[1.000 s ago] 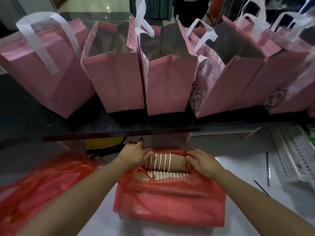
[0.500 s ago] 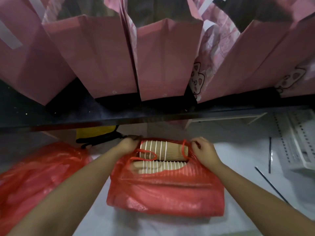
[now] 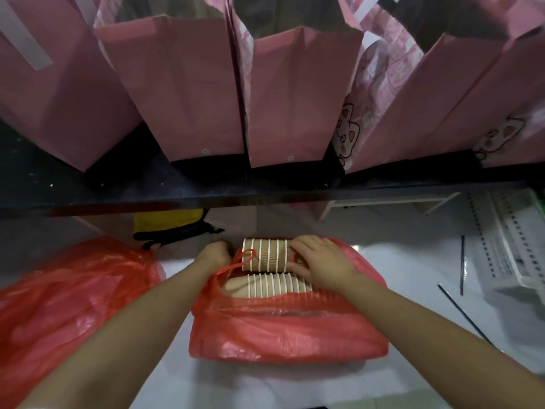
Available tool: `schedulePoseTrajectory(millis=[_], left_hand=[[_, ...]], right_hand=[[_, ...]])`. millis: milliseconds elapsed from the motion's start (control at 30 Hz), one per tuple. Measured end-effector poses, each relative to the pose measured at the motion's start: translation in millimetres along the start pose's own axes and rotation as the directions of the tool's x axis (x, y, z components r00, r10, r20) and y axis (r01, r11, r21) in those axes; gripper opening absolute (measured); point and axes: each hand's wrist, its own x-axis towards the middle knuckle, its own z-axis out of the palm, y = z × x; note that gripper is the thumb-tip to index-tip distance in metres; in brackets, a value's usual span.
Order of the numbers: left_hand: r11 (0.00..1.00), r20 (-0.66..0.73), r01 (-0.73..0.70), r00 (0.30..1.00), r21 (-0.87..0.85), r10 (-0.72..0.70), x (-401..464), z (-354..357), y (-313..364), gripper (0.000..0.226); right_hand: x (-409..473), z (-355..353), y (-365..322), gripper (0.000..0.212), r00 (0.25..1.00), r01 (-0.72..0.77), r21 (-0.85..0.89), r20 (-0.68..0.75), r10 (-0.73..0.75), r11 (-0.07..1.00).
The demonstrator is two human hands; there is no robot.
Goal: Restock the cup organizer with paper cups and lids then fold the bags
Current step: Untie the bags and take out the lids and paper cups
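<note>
Red plastic bag (image 3: 283,329): translucent, mouth open at far end, lying flat on white surface. Paper cups (image 3: 267,258): brown, ribbed, white-rimmed, two nested stacks lying on their sides, side by side, partly out of bag mouth

Both forearms reach forward; the left hand (image 3: 214,256) is curled tight, and the right hand (image 3: 320,262) lies palm down with fingers (image 3: 298,248) spread and bent.
</note>
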Motion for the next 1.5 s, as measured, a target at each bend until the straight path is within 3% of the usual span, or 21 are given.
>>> schedulePoseTrajectory(millis=[200,300,400,467,500,600,733,867,1000,1100,1167,1333,1433,1500], left_hand=[[1.000,0.055,0.010,0.998,-0.018,-0.009,-11.0,-1.2,-17.7,0.023],[0.988,-0.102,-0.093,0.992,-0.124,0.080,-23.9,-5.8,-13.9,0.017],[0.944,-0.456,-0.316,0.857,-0.099,0.239,-42.5,-17.3,2.2,0.038],[0.889,-0.550,-0.455,0.733,0.041,0.401,-57.2,-29.8,26.3,0.039],[0.857,-0.514,-0.508,0.714,0.086,0.476,-62.7,-34.4,39.1,0.038],[0.810,-0.230,-0.546,0.778,0.212,0.585,-66.6,-32.3,63.5,0.043],[0.783,0.025,-0.426,0.884,0.453,0.467,-55.4,-8.5,61.5,0.061],[0.750,-0.001,-0.357,0.902,0.557,0.431,-48.8,3.0,69.2,0.072],[0.788,0.049,-0.320,0.936,0.526,0.348,-38.2,-2.7,79.0,0.078],[0.799,0.156,-0.333,0.943,0.502,0.295,-31.6,-9.1,84.1,0.087],[0.789,0.182,-0.336,0.942,0.515,0.282,-33.0,-10.3,85.6,0.081],[0.839,0.129,-0.329,0.944,0.433,0.303,-35.4,-14.7,84.7,0.075],[0.865,0.051,-0.333,0.939,0.376,0.339,-42.2,-24.9,86.1,0.076],[0.865,-0.022,-0.345,0.925,0.363,0.378,-52.0,-32.1,85.0,0.078]], right_hand=[[4.8,0.6,6.6,0.072,0.965,-0.136,-0.065,0.218,0.147,0.989],[17.3,-3.2,5.7,0.076,0.933,-0.190,-0.005,0.311,0.182,0.982],[22.3,-6.2,9.6,0.076,0.896,-0.254,0.123,0.404,0.186,0.959],[17.8,-9.2,10.0,0.070,0.895,-0.291,0.192,0.400,0.196,0.937],[14.0,-11.2,9.7,0.067,0.901,-0.307,0.233,0.383,0.203,0.923],[-0.3,-11.2,14.0,0.059,0.910,-0.327,0.266,0.346,0.227,0.907],[-24.2,2.5,35.1,0.060,0.889,-0.402,0.224,0.326,0.321,0.888],[-33.8,6.9,42.2,0.050,0.880,-0.446,0.327,0.331,0.341,0.833],[-32.5,10.6,44.0,0.044,0.888,-0.446,0.338,0.283,0.362,0.829],[-34.9,8.0,39.8,0.047,0.922,-0.387,0.282,0.157,0.355,0.878],[-35.3,5.2,32.9,0.052,0.952,-0.304,0.238,0.100,0.288,0.922],[-28.4,-13.5,23.0,0.053,0.980,-0.195,0.162,0.071,0.186,0.967],[-24.8,-30.0,20.3,0.068,0.977,-0.209,0.157,0.064,0.202,0.965],[-25.0,-43.9,12.3,0.080,0.972,-0.234,0.256,0.042,0.231,0.938]])
